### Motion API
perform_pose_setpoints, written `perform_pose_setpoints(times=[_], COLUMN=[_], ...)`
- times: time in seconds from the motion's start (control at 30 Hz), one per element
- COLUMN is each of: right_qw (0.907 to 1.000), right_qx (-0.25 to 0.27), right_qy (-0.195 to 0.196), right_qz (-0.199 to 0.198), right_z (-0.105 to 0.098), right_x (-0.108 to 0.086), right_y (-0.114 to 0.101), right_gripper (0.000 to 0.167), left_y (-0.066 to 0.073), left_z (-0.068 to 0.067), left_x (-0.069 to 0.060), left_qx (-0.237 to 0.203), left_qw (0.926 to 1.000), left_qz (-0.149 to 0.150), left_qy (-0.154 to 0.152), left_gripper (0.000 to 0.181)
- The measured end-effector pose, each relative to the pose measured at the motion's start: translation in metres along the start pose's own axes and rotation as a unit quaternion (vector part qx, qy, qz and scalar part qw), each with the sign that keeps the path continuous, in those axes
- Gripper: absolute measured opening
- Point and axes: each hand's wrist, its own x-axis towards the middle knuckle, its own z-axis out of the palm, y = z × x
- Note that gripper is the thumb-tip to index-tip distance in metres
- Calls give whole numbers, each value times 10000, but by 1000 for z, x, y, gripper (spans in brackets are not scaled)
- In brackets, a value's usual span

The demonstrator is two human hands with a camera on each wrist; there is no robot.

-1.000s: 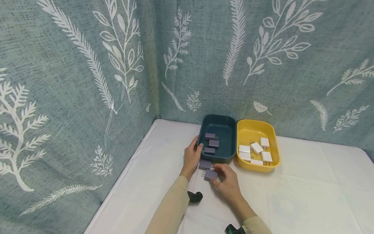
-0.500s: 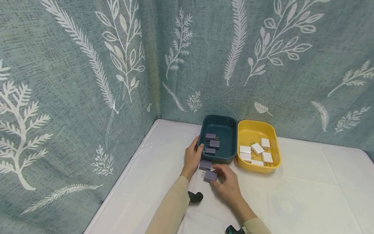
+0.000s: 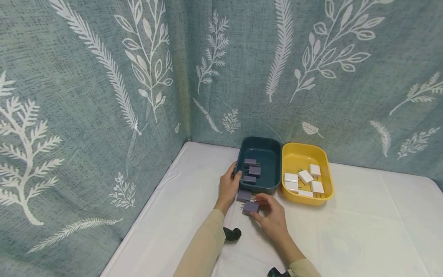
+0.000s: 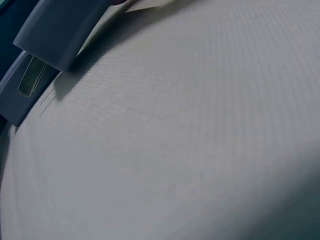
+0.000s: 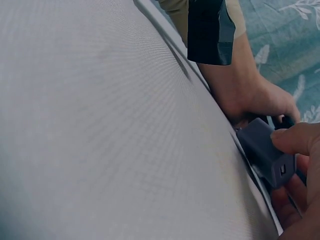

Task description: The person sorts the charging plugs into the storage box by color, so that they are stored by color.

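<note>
In the head view my left hand (image 3: 228, 189) grips the left wall of a dark blue box (image 3: 271, 169), thumb over the rim. My right hand (image 3: 274, 217) pinches a purple charger plug (image 3: 250, 207) between thumb and fingers, its prongs pointing left. Another purple charger plug (image 3: 243, 196) lies just behind it, against the box's front. Three purple charger plugs (image 3: 254, 171) lie inside the blue box. In the right wrist view the thumb presses the held charger (image 5: 265, 152), whose port shows. Two chargers (image 4: 60, 32) overlap at the left wrist view's upper left; the left hand is hidden there.
A yellow box (image 3: 324, 188) holding several white charger plugs (image 3: 305, 177) stands to the right of the blue one. Leaf-patterned curtains (image 3: 242, 69) hang behind and at the left. White cloth (image 3: 373, 223) covers the table. Dark devices (image 3: 232, 234) sit at both wrists.
The right hand and its charger plug have shifted very slightly right. The left hand and both boxes hold their places.
</note>
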Motion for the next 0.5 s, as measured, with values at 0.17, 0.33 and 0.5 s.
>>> perform_pose_setpoints(times=[0.17, 0.33, 0.5], right_qw=[9998, 9995, 9989], right_qx=[42, 59, 180], right_qy=[13, -12, 2], right_qz=[207, 323, 424], right_z=[-1, -6, -9], right_x=[-1, -1, -2], right_y=[-10, -33, -44], right_gripper=[53, 50, 48], left_y=[0, -1, 0], left_z=[0, 0, -1], left_x=[0, 0, 0], left_qx=[4, -19, -7], left_qw=[10000, 10000, 10000], left_qz=[2, 11, 23], left_qy=[24, 41, 32], left_gripper=[45, 45, 45])
